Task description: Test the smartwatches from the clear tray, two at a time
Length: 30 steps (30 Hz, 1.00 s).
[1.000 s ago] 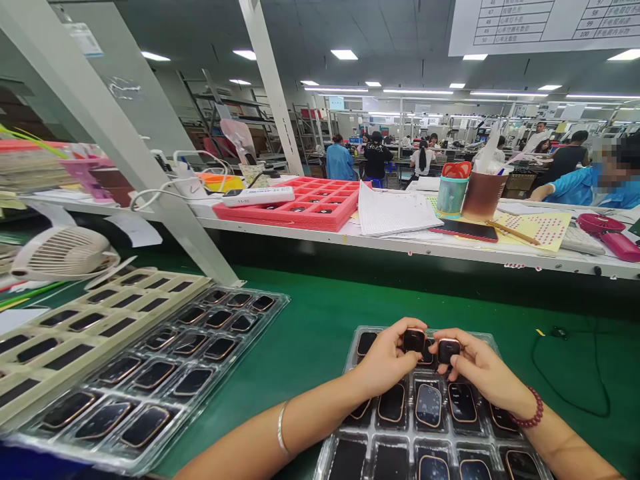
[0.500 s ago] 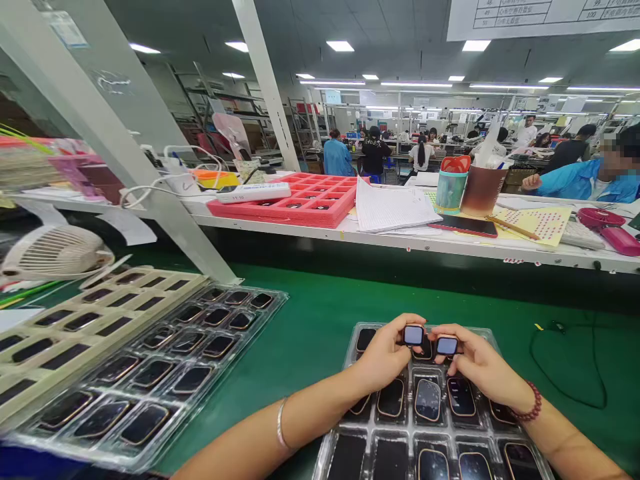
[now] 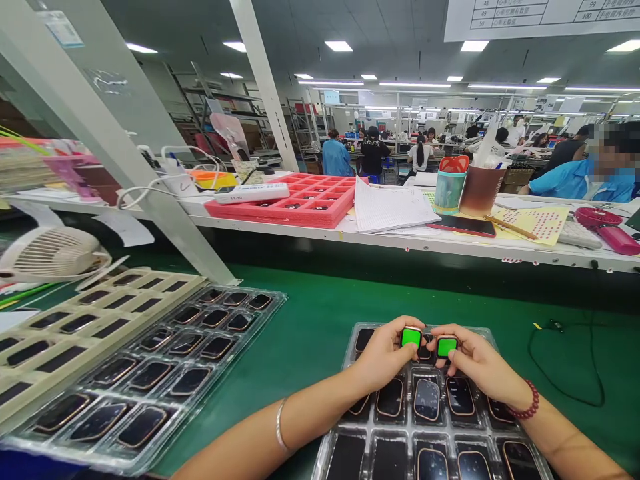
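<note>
Fingers and thumb of my left hand [image 3: 386, 355] are clamped on the left watch [image 3: 411, 335], and those of my right hand [image 3: 479, 360] are clamped on the right watch [image 3: 446, 345]. From the head view, my only one, both watches are held up over the far end of the near clear tray [image 3: 410, 429], slightly apart, with their screens filled with plain green. My left thumb covers the lower part of one screen; the fingertips behind the watches are hidden, so I can't quite tell how deep the grip goes. More watches [image 3: 427, 399] sit in pockets of that same tray, and left of it, across the green worktop [image 3: 270, 347], lies a second clear tray [image 3: 209, 385] with filled pockets. I judge the step in hand to be a side-by-side look at the two lit screens. To my mind the next move calls for steady wrists, both faces turned my way, and that left thumb eased toward the rim without loosening its pinch.
</note>
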Tool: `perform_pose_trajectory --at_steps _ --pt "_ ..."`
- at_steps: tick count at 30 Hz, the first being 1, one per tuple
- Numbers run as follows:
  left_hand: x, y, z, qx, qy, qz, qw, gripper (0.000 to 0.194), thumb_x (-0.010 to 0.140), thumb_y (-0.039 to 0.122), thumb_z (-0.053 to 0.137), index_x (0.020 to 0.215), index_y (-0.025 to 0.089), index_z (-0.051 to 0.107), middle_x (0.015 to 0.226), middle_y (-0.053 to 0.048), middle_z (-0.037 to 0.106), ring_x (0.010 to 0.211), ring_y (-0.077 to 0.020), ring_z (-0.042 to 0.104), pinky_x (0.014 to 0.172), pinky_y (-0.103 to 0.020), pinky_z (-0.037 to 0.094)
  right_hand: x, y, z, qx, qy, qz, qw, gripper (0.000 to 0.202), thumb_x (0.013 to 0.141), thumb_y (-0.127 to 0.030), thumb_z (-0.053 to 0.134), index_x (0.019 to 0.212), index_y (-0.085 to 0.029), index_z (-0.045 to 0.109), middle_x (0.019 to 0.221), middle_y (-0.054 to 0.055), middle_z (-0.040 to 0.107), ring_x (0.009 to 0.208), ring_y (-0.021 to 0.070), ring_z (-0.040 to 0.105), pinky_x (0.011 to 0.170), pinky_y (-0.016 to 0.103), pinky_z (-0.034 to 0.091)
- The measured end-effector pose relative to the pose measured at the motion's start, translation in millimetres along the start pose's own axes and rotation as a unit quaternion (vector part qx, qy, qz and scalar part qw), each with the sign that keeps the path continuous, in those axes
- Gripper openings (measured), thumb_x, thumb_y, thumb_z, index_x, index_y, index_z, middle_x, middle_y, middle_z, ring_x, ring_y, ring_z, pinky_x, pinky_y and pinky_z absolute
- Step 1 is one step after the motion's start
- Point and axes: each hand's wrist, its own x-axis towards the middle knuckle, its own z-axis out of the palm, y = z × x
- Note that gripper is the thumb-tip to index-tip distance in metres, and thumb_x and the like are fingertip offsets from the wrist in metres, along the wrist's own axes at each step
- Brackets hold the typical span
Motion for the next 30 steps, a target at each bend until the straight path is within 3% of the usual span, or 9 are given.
perform_pose_trajectory --at_steps 16,30 --pt "-1.1 1.3 0.4 0.003 -0.006 0.003 1.000 0.027 0.073 0.015 0.054 0.101 0.015 0.052 0.085 -0.004 0.059 0.070 -0.0120 0.055 0.068 -0.027 0.046 0.0 -4.9 2.3 -0.007 -0.003 0.011 1.000 0.028 0.086 -0.023 0.047 0.114 -0.022 0.051 0.105 0.008 0.061 0.080 0.0165 0.063 0.064 0.029 0.050" --pt "-3.1 11.0 2.5 -0.020 -0.004 -0.018 1.000 0.026 0.076 0.037 0.058 0.089 0.014 0.057 0.074 -0.003 0.060 0.068 -0.0129 0.056 0.059 -0.024 0.046 -0.7 -7.2 0.6 0.029 0.010 0.029 0.999 0.030 0.088 -0.040 0.046 0.104 -0.019 0.059 0.095 0.007 0.065 0.071 0.0156 0.064 0.060 0.027 0.050"
